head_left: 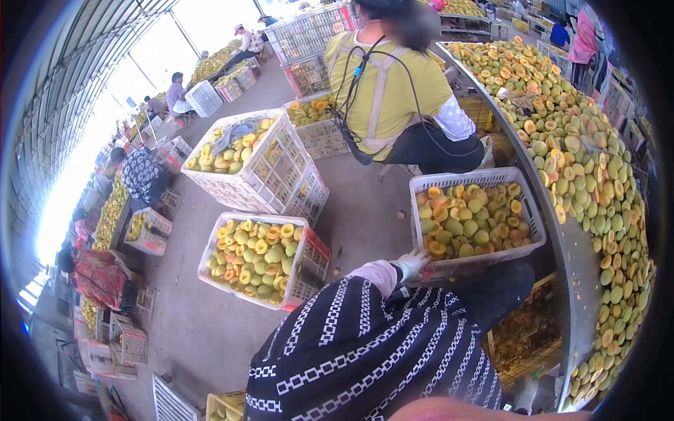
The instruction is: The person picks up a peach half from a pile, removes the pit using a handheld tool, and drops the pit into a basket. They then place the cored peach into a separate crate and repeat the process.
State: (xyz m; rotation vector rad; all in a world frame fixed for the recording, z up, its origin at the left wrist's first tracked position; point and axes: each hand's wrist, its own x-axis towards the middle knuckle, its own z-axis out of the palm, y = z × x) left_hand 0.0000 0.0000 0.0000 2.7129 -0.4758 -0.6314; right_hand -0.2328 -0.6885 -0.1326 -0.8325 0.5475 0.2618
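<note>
My left hand (413,266), in a pale glove, is at the near left corner of a white plastic crate (484,262). Its fingers lie over the rim and appear to grip it. Halved yellow-green fruit (472,223), like peaches or apricots, fills this crate. Some halves show a hollow where the stone was. I cannot make out my right hand anywhere. My black-and-white patterned top (372,351) covers the lower middle of the view, and my dark-clad knee (502,291) is beside the crate.
On the right, a metal-edged table (562,263) bears a large heap of halved fruit (562,133). A co-worker in a yellow-green top (382,91) sits ahead. Left stand a full crate (298,270) and stacked crates (281,168). A yellow crate (544,361) of brownish scraps is under the table.
</note>
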